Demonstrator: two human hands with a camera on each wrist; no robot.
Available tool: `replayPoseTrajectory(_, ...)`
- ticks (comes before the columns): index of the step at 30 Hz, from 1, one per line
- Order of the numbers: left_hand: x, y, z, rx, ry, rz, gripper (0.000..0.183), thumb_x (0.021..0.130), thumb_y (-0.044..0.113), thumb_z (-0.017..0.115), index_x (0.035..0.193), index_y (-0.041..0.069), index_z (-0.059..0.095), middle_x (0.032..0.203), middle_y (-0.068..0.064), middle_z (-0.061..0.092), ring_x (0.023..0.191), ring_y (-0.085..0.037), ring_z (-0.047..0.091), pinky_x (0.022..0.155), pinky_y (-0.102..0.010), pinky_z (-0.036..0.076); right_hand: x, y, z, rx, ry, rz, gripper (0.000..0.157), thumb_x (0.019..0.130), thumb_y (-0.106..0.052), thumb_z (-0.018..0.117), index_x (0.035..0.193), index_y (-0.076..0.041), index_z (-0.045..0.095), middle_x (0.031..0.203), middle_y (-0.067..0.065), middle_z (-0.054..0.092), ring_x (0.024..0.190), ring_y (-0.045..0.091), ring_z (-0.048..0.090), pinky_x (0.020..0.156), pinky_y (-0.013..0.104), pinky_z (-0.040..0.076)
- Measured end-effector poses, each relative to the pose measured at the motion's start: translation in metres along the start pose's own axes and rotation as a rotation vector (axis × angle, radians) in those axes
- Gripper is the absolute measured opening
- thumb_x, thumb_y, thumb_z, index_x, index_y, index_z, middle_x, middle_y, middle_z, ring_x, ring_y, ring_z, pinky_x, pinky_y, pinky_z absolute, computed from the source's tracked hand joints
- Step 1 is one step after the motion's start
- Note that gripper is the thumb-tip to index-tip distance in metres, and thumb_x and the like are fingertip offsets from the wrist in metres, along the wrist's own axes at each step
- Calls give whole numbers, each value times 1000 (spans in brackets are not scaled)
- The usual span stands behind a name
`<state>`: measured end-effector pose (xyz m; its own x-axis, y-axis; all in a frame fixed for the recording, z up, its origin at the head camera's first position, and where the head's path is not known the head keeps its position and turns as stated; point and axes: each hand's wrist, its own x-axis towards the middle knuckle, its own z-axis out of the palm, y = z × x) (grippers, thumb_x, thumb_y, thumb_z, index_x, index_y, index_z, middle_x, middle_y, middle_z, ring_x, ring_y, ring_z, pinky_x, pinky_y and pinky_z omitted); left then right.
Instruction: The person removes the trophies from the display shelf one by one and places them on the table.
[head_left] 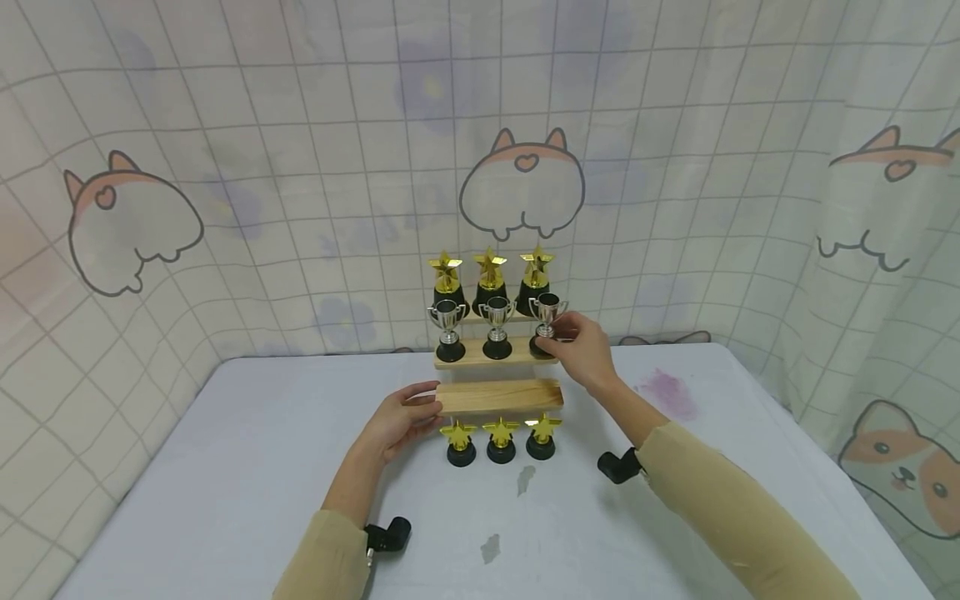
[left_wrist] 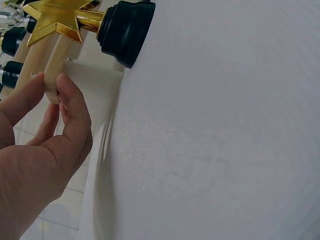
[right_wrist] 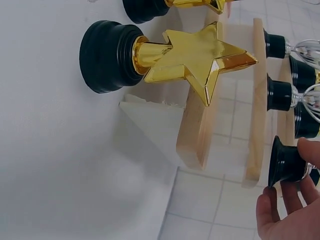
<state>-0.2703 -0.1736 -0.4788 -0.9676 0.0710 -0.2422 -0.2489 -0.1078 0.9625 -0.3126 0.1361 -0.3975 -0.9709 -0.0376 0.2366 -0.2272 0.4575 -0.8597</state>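
My right hand holds a silver trophy cup by its black base, at the right end of the middle wooden shelf. In the right wrist view that base looks slightly tilted, with a narrow gap from the board. Two more silver cups, left and middle, stand upright on the same shelf. The left hand pinches the left end of the bare lower wooden board between thumb and fingers; in the left wrist view, that board end shows between them.
Three gold star trophies with black bases stand on the top shelf. In front of the lower board, three small gold star trophies stand on the white tabletop. A white support is under the lower board. Behind hangs a checked curtain.
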Motion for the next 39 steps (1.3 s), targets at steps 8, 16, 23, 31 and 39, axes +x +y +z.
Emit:
replayPoseTrajectory(8, -1, 1, 1, 1, -1, -1, 53, 95, -2, 70, 145, 2, 53, 131, -22, 56, 106, -27, 66, 90, -34, 59, -9, -6, -4, 23, -10, 10, 36, 92, -15, 79, 119, 1, 62, 125, 21, 65, 119, 38, 62, 98, 48, 54)
replayPoseTrajectory(16, -1, 0, -1, -3, -9, -5, 53, 95, -1, 70, 145, 1, 53, 132, -23, 55, 107, -27, 66, 91, -36, 59, -17, -12, -5, 60, -25, 35, 36, 92, -14, 79, 119, 2, 61, 123, 20, 64, 119, 37, 62, 98, 47, 54)
replayPoseTrajectory(23, -1, 0, 0, -4, -12, -2, 54, 95, -2, 70, 146, 1, 52, 132, -23, 55, 107, -28, 66, 92, -36, 59, -25, -14, -3, 105, -41, 71, 36, 91, -14, 79, 119, 0, 61, 123, 19, 64, 119, 36, 61, 98, 46, 54)
replayPoseTrajectory(31, -2, 0, 1, 0, -4, -5, 54, 95, -2, 70, 146, 1, 52, 133, -23, 55, 107, -28, 66, 92, -37, 59, -33, -16, -3, 93, -46, 74, 35, 91, -16, 79, 118, -1, 61, 122, 17, 66, 117, 34, 63, 98, 45, 55)
replayPoseTrajectory(39, -1, 1, 1, -9, -11, -8, 53, 96, -2, 69, 146, 2, 52, 132, -23, 55, 106, -26, 66, 94, -38, 58, -43, -20, 0, 78, -62, 71, 34, 90, -15, 81, 116, -2, 63, 121, 16, 66, 116, 34, 63, 97, 45, 56)
